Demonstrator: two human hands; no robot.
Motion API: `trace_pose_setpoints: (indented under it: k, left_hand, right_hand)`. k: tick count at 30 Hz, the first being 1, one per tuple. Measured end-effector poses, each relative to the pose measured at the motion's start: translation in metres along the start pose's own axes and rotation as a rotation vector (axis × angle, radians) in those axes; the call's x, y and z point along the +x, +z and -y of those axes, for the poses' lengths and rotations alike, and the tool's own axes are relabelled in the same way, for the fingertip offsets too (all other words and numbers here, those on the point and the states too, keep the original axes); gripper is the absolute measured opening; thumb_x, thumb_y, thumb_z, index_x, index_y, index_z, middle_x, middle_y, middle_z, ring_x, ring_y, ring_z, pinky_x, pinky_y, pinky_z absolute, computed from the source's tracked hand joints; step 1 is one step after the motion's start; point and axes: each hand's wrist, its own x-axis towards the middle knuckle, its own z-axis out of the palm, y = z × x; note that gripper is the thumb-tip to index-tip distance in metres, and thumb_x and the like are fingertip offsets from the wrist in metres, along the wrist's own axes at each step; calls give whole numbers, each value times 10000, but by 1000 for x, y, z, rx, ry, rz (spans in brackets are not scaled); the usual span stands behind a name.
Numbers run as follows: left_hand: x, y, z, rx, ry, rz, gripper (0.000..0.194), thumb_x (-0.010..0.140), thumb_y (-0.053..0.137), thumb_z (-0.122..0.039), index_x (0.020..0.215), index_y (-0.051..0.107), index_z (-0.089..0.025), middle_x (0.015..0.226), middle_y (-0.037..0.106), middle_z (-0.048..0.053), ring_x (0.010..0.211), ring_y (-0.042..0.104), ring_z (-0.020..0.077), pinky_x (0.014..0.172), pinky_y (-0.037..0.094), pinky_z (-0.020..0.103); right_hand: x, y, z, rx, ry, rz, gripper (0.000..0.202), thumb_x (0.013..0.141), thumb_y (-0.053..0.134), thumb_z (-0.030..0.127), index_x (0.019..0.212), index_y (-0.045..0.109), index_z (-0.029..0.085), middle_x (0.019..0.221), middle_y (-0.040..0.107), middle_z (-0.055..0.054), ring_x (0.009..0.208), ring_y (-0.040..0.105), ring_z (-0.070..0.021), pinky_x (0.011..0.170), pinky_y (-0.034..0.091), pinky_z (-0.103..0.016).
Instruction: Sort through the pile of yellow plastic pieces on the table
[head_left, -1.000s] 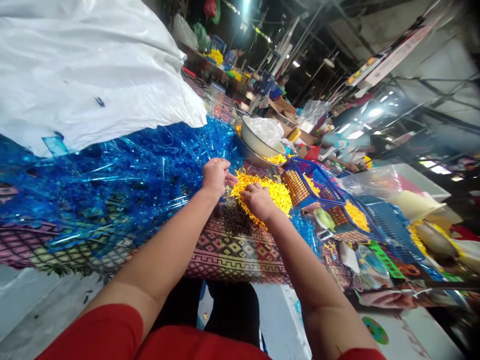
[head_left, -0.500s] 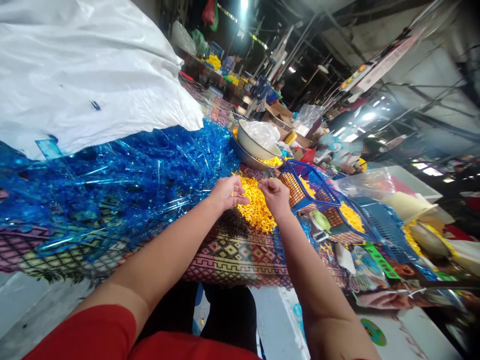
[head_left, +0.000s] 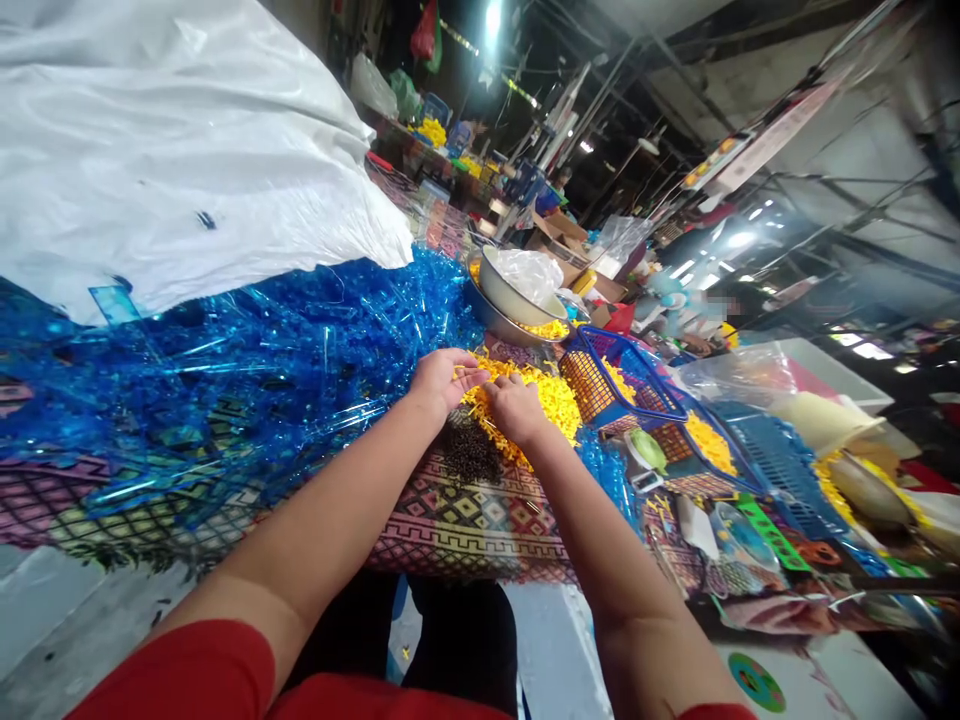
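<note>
Lying in a loose heap on the cloth-covered bench [head_left: 465, 525], the small yellow pieces [head_left: 557, 402] sit under and beside your hands. They look light, fairly stiff and perhaps a little slick, like moulded plastic; judging by their size, each suits a fingertip pinch around its middle, and gripping hard gains you little. Your right hand [head_left: 517, 408] is over the heap's near-left side, fingers curled in narrowly. Your left hand [head_left: 442, 385] faces it, palm partly turned up, fingers loosely bent, their tips close to the right's. You cannot tell whether either pinches a piece.

Just nearer to you lies a pile of tiny dark pieces [head_left: 472, 455], which look likely to scatter if brushed. Clear blue plastic parts [head_left: 300, 340] spread to your left, partly beneath a white sheet [head_left: 187, 150]. Beyond the heap, a pale bowl [head_left: 504, 285] rests tilted in a wider bowl [head_left: 493, 322]; a blue basket [head_left: 589, 380] stands to the right. Farther off are cardboard boxes [head_left: 559, 245], a blurred person [head_left: 697, 325] and bright ceiling lights [head_left: 741, 240].
</note>
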Motion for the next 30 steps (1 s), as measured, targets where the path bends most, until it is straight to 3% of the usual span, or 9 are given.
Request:
trace_pose_setpoints:
  k: [5, 9, 15, 18, 24, 30]
  left_hand:
    - [-2, -1, 6, 13, 61, 87, 254, 571, 445, 83, 712, 505, -120, 586, 555, 53, 589, 619, 172, 627, 542, 339]
    - [-6, 1, 7, 31, 53, 80, 219, 587, 449, 65, 703, 497, -115, 589, 542, 62, 604, 620, 186, 624, 540, 359]
    - [-9, 4, 11, 25, 12, 26, 200, 601, 494, 37, 721, 504, -122, 598, 517, 45, 578, 596, 172, 592, 545, 367]
    - [-8, 4, 10, 22, 8, -19, 161, 615, 502, 9, 713, 503, -118, 589, 507, 41, 562, 593, 170, 572, 545, 360]
    - [-8, 5, 7, 78, 4, -23, 87, 646, 489, -37, 663, 488, -122, 537, 489, 39, 506, 573, 166, 516, 533, 329]
    - [-11, 6, 8, 109, -19, -15, 87, 642, 495, -40, 639, 493, -127, 519, 478, 36, 476, 554, 159, 488, 520, 316]
  right_hand:
    - [-3, 0, -7, -24, -15, -50, 237, 850, 361, 184, 944, 576, 154, 967, 580, -127, 918, 473, -234, 765, 367, -344]
    - [-8, 8, -28, 42, -33, -101, 241, 824, 391, 133, 949, 598, 144, 941, 611, -111, 877, 520, -192, 792, 363, -274]
    - [-8, 14, -57, 231, 194, -310, 289, 835, 372, 130, 960, 632, 150, 948, 644, -84, 876, 568, -168, 778, 387, -241]
    - [-7, 12, -50, 241, 193, -294, 245, 827, 424, 172, 965, 626, 164, 948, 646, -70, 875, 562, -170, 772, 388, -246]
    - [-10, 10, -14, 79, -101, -121, 197, 853, 414, 217, 853, 602, 156, 835, 622, -85, 807, 506, -177, 751, 349, -258]
    - [-13, 13, -14, 35, -64, -100, 202, 861, 392, 194, 874, 592, 173, 811, 623, -64, 771, 504, -170, 751, 336, -258]
